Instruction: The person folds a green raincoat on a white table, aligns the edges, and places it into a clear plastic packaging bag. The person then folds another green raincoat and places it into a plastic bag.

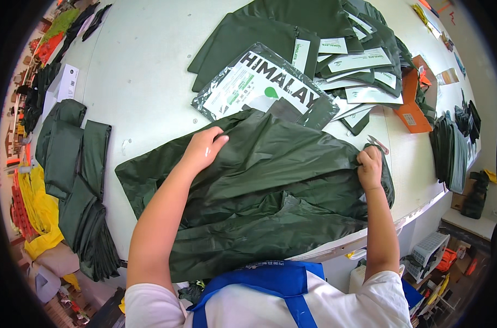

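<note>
Got an open orange carton [409,106] sitting on the right part of the white table [144,71], a white box [63,85] over by the left edge, bright yellow fabric [42,205] bunched lower down that side, plus a white plastic crate [430,249] way down right.

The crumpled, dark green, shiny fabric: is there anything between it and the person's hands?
Nothing visible: the bare left hand and bare right hand touch the crumpled, dark green, shiny fabric directly.
</note>
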{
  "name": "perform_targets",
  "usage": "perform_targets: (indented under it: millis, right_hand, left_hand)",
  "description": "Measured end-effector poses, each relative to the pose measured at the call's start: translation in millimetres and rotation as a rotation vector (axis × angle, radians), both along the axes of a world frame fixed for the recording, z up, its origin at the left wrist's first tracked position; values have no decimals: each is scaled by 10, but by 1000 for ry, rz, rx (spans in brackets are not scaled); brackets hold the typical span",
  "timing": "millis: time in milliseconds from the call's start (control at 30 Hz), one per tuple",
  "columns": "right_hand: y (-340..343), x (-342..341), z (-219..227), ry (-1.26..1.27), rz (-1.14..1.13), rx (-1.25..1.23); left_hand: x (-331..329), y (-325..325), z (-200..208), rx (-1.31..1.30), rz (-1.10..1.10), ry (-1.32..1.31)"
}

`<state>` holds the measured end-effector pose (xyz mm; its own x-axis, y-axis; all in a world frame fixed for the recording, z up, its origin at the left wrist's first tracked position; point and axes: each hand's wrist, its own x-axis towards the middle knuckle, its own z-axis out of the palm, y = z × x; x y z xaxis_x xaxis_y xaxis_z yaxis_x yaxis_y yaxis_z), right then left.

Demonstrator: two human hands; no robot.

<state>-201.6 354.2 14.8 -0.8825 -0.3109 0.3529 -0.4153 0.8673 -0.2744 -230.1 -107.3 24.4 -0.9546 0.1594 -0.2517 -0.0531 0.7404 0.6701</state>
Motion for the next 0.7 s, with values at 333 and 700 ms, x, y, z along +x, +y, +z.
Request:
perform_targets:
  millis: [333, 700]
  right_hand:
    - [-207, -42, 909, -503, 125, 255]
    - [-1207, 198, -132, -342, 158, 280]
  left_hand:
    - [-374, 581, 99, -160, -85, 180]
    - [539, -656, 414, -517, 428, 449]
